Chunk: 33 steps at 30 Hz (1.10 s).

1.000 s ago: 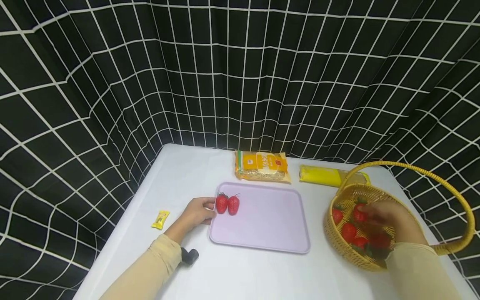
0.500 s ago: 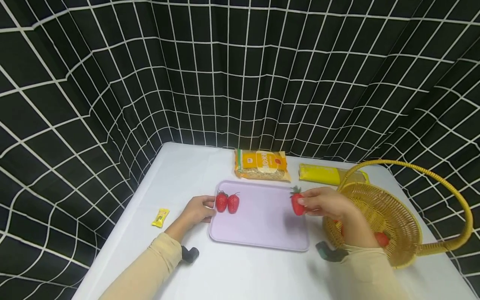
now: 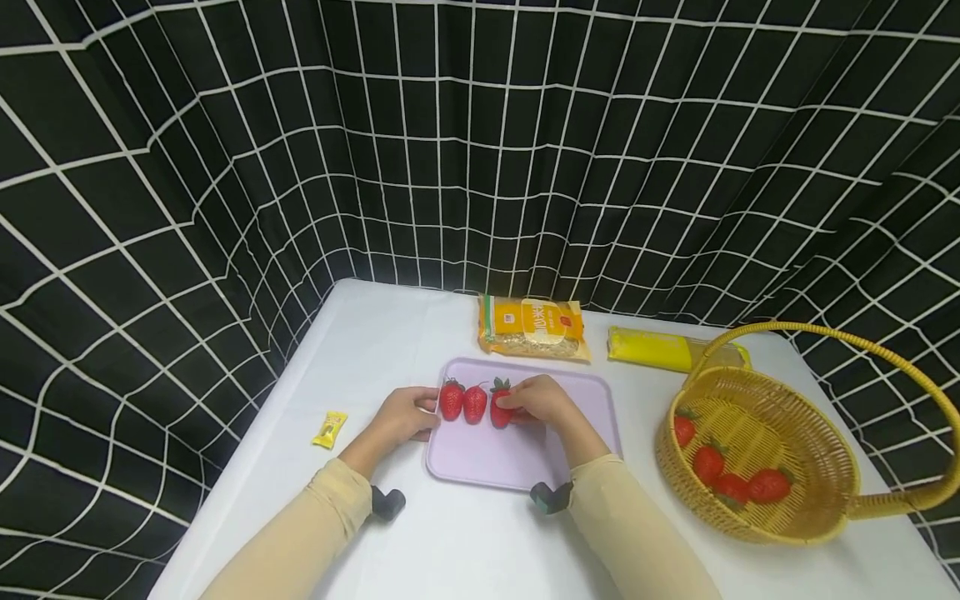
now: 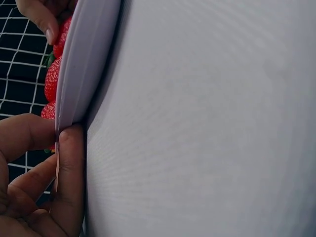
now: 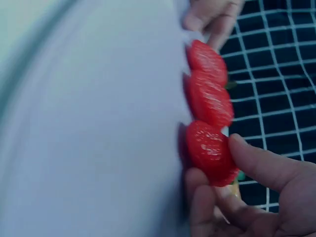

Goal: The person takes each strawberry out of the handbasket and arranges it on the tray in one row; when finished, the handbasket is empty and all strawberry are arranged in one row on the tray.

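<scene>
My right hand (image 3: 542, 398) pinches a red strawberry (image 3: 500, 410) with green leaves, low over the lilac tray (image 3: 480, 467). Two more strawberries lie side by side at the tray's left end, the outer one (image 3: 451, 401) close to my left fingers. My left hand (image 3: 405, 417) grips the tray's left edge; in the left wrist view the thumb is above the rim and a finger (image 4: 71, 173) below it. From the right wrist, the held strawberry (image 5: 210, 150) appears at the end of the row, between thumb and fingers.
At the right stands a yellow wicker basket (image 3: 825, 442) with a tall handle and several strawberries (image 3: 768, 485) inside. Behind the tray lie an orange-yellow grain bag (image 3: 534, 327) and a yellow packet (image 3: 652, 348). A small yellow wrapped sweet (image 3: 329, 429) lies at the left.
My right hand has taken a strawberry from the basket and carried it left to the tray, beside the other two. My left hand has stayed at the tray's edge.
</scene>
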Each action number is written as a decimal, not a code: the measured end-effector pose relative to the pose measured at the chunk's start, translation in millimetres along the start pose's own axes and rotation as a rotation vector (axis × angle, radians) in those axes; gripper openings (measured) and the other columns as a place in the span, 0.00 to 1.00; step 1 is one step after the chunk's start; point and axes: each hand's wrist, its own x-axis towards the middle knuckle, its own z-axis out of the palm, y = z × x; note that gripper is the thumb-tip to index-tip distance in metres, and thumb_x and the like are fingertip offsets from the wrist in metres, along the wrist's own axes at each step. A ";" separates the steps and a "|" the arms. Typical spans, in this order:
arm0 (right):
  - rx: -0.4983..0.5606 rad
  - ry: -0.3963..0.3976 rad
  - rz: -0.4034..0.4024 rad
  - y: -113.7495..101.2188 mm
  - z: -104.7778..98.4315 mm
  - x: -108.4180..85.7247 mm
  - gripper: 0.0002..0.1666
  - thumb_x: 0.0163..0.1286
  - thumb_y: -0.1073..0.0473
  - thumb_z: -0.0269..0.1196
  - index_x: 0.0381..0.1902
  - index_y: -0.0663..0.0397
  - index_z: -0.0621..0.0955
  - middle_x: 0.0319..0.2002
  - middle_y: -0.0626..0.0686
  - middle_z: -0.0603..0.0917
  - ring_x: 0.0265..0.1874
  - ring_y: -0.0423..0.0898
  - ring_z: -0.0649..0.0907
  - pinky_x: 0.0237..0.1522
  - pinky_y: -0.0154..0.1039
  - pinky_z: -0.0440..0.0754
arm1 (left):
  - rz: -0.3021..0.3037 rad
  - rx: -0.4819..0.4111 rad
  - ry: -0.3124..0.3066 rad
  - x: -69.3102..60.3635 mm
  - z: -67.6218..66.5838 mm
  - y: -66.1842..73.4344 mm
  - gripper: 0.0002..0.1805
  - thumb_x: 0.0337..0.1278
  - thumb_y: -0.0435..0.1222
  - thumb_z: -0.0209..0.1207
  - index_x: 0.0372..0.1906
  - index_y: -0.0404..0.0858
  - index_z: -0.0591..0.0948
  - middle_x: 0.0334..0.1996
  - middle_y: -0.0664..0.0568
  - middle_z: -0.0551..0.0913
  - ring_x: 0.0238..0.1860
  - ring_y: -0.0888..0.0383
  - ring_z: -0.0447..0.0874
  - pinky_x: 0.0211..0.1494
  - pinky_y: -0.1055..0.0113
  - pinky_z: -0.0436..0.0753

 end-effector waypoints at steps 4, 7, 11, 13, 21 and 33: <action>-0.039 0.056 -0.004 -2.6 7.0 2.1 0.13 0.56 0.62 0.73 0.32 0.62 0.79 0.28 0.55 0.84 0.28 0.48 0.85 0.35 0.39 0.88 | -0.006 -0.019 -0.005 -1.2 -0.4 0.8 0.32 0.45 0.25 0.66 0.62 0.32 0.76 0.43 0.44 0.80 0.32 0.53 0.85 0.34 0.65 0.89; -0.074 0.083 0.012 -1.5 7.0 1.2 0.14 0.56 0.60 0.73 0.33 0.62 0.80 0.29 0.54 0.84 0.28 0.47 0.84 0.36 0.39 0.87 | -0.010 -0.014 -0.011 -0.7 1.4 1.1 0.32 0.45 0.25 0.66 0.62 0.32 0.76 0.43 0.44 0.80 0.33 0.53 0.85 0.34 0.66 0.89; -0.112 0.103 0.031 0.5 5.7 -0.3 0.14 0.57 0.58 0.73 0.34 0.61 0.81 0.30 0.54 0.84 0.29 0.47 0.83 0.36 0.39 0.86 | -0.014 -0.003 -0.015 -0.2 3.4 1.7 0.32 0.46 0.25 0.66 0.62 0.33 0.76 0.43 0.45 0.80 0.33 0.54 0.85 0.34 0.66 0.89; -0.111 0.103 0.034 1.2 5.1 -0.8 0.14 0.57 0.57 0.73 0.35 0.61 0.82 0.30 0.54 0.84 0.30 0.47 0.83 0.37 0.39 0.85 | -0.018 -0.002 -0.016 -0.9 3.9 3.0 0.32 0.46 0.25 0.66 0.62 0.33 0.76 0.43 0.45 0.80 0.33 0.54 0.85 0.34 0.66 0.89; -0.170 0.068 0.004 -9.3 -9.8 -13.0 0.36 0.59 0.48 0.71 0.59 0.64 0.76 0.36 0.56 0.84 0.32 0.50 0.84 0.42 0.43 0.84 | -0.036 0.010 0.014 -5.4 -3.4 9.1 0.31 0.48 0.24 0.64 0.63 0.32 0.75 0.46 0.42 0.80 0.35 0.52 0.85 0.34 0.65 0.89; 0.011 -0.303 -0.196 17.7 -153.7 -99.7 0.27 0.70 0.55 0.62 0.62 0.66 0.76 0.55 0.61 0.81 0.51 0.56 0.83 0.57 0.47 0.82 | -0.028 0.020 -0.022 -3.9 0.1 8.4 0.33 0.46 0.24 0.65 0.64 0.32 0.74 0.44 0.43 0.80 0.34 0.53 0.86 0.34 0.64 0.89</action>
